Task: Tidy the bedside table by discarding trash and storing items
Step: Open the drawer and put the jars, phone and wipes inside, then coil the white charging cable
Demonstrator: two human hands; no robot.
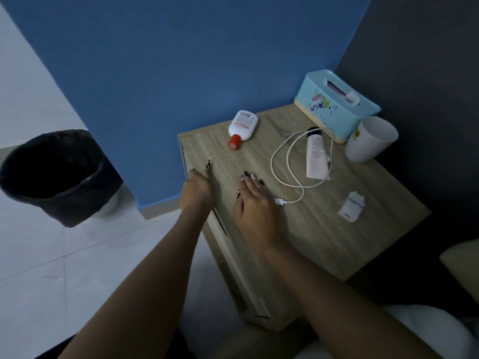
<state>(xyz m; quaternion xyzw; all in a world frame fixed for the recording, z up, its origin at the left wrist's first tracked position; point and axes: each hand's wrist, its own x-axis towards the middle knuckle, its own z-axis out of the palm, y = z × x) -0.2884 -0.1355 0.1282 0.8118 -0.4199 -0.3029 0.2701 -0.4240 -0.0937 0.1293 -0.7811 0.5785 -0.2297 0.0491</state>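
The right hand (255, 203) lies flat and empty on the wooden bedside table (324, 237); the left hand (195, 186) grips its front edge. Beyond, a white cable (282, 151) loops around a white tube (316, 155) (black cap toward the wall). A red-capped bottle (242, 128) lies flat, cap pointing forward, well apart from the bin (51, 174).

Hidden and cut-off parts at the bedside table

The left hand (197, 189) curls over the bedside table's (305, 229) front edge, fingertips out of sight; bottle (242, 126) label print is too small to read.
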